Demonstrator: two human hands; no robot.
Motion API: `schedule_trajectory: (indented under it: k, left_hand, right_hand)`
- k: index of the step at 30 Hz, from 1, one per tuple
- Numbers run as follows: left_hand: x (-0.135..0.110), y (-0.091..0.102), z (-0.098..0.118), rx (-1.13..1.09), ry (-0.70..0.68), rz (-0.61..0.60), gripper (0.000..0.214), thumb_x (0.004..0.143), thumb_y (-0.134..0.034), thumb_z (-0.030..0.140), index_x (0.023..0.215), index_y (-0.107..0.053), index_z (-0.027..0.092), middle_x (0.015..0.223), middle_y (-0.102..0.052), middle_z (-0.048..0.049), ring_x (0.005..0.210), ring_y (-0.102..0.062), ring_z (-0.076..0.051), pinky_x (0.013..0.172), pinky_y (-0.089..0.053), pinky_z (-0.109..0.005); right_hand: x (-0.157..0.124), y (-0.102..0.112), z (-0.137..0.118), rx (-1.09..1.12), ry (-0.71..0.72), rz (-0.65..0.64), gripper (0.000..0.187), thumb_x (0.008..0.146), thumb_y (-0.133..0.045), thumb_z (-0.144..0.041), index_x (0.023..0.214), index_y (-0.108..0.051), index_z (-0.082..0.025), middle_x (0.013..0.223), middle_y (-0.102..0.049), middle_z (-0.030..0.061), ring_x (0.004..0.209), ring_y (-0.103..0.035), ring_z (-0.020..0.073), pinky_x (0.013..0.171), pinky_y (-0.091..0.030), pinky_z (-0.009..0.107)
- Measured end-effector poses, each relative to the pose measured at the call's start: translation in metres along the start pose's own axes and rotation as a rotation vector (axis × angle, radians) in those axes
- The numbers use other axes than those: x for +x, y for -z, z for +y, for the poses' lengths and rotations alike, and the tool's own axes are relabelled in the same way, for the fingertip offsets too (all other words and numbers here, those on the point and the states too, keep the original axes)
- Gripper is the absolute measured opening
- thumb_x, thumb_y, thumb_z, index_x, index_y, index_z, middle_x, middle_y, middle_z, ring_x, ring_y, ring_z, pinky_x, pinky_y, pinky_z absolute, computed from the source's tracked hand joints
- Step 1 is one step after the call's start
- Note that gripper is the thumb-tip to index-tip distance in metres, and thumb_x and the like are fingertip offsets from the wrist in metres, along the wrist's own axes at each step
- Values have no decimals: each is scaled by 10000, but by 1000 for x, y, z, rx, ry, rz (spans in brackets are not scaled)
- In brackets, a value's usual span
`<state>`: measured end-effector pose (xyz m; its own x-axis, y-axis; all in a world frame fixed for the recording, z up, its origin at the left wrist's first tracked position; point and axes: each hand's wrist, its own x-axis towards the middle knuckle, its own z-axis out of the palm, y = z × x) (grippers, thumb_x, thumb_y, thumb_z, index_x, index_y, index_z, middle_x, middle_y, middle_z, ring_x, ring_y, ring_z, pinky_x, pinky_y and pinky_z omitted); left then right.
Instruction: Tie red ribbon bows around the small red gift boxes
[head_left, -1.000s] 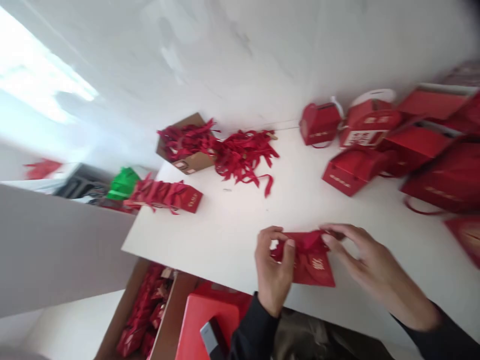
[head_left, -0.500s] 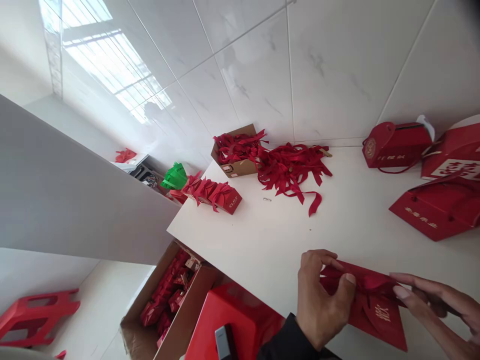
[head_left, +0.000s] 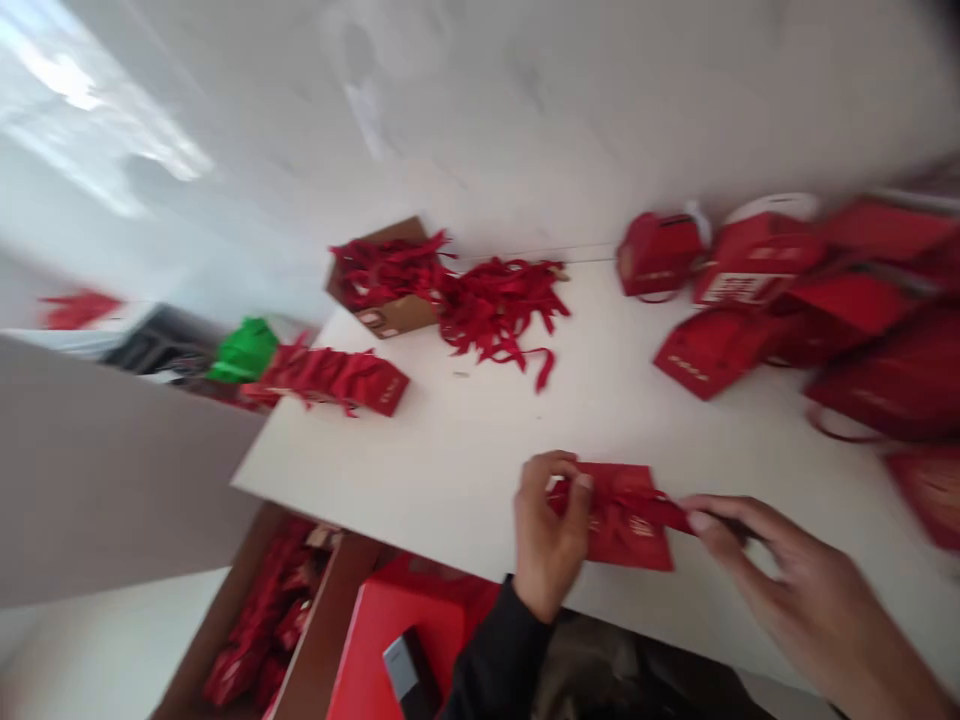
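Note:
A small red gift box with gold characters lies on the white table before me, a red ribbon tied across its top. My left hand is at the box's left side, thumb and fingers closed on the left part of the ribbon. On the right, my right hand pinches the ribbon's other end between thumb and forefinger, drawn out past the box's edge. The ribbon's middle, where it looks knotted, is slightly blurred.
Loose red ribbons lie beside a cardboard box of ribbons at the wall. A row of bow-tied boxes sits left. Red carrier boxes crowd the right. Below the table edge are a red stool and a carton.
My view has swung to the right, showing more red carrier boxes. My right hand has drawn the ribbon end out beyond the box; my left hand stays on the ribbon's other side.

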<state>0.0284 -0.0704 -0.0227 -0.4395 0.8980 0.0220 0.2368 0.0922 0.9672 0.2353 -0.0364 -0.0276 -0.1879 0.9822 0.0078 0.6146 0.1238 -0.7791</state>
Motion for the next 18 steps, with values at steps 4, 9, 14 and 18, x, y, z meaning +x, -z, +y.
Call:
schedule_trajectory:
  k: [4,9,14,18]
  left_hand:
    - [7,-1,-3,34,30,-35,152,952,-578,339,905,-614,199,1091,-670,-86,1057,-636,-212,920,-496,-343]
    - [6,-4,1,15,84,-45,209,963,-565,389,898,-613,197,1103,-678,-87,987,-662,-192,781,-530,-280]
    - [6,-3,-3,23,96,-43,202,953,-592,405,994,-641,213,1155,-684,-84,1057,-656,-207,867,-523,-323]
    - [3,6,-3,-10,-26,-67,243,967,-580,350,1191,-600,258,1300,-630,-84,1238,-581,-229,1027,-468,-396]
  right_hand:
    - [2,4,-24,35,-116,-107,327,983,-499,-536,952,-700,-280,975,-736,20,851,-683,219,646,-537,294]
    - [-3,4,-19,83,-192,-167,341,992,-475,-538,984,-687,-271,1003,-726,30,843,-670,216,555,-502,277]
    - [-8,4,-22,108,-228,-173,347,992,-467,-552,973,-683,-282,1006,-717,27,812,-646,220,520,-475,286]
    - [-10,7,-19,55,-153,-113,279,991,-514,-528,1028,-670,-299,1040,-688,30,922,-634,235,639,-535,312]
